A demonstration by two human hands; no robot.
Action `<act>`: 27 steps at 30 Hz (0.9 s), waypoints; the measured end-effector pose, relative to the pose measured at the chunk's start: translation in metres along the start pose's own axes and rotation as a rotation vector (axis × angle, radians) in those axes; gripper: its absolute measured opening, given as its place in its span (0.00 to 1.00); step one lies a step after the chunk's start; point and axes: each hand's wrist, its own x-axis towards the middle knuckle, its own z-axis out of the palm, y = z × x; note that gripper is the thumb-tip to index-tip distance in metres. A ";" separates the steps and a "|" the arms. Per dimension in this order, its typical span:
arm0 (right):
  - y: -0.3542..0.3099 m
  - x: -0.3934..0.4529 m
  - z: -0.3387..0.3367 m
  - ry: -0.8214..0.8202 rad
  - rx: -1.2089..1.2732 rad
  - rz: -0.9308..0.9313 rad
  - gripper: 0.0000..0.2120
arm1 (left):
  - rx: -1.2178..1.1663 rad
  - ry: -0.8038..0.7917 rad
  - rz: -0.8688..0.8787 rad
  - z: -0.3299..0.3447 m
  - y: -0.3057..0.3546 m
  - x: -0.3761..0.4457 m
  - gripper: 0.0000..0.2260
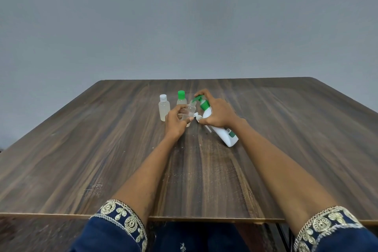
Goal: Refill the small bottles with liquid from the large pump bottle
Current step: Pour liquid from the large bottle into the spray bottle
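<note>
Small bottles are what we refill, and one clear bottle [189, 111] is open now, tilted in our left hand [176, 121], whose fingers are curled around its body near the middle of the table [81, 149]. Our right hand [216, 111] grips the pump bottle [224, 132], which leans toward the left, with one finger on top of the green pump head [199, 99]; the spout seems to meet the mouth of the clear bottle, but we cannot see if they really touch. We think the main danger is a spill: the mouth is narrow, and if the spout slips a little when we press, the liquid will run over our fingers and onto the wood. The leaning pump bottle could also slide on its lower edge. Just to the left stand a white-capped bottle [164, 109] and, farther, a green-capped bottle [181, 98], both closed and upright. A small white part [198, 117], perhaps the removed cap, lies between our hands.
</note>
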 end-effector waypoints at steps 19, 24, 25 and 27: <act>0.000 0.000 0.000 -0.002 -0.015 -0.012 0.29 | 0.016 -0.006 0.000 -0.003 -0.001 -0.002 0.16; 0.001 0.000 0.001 -0.007 0.004 -0.018 0.31 | -0.008 0.007 0.011 -0.004 0.002 -0.003 0.17; 0.001 0.000 0.001 -0.014 0.013 -0.023 0.32 | -0.013 0.013 0.014 -0.003 0.004 -0.002 0.17; 0.003 0.000 -0.001 -0.038 0.055 -0.030 0.34 | -0.019 0.020 0.013 -0.003 0.006 -0.002 0.17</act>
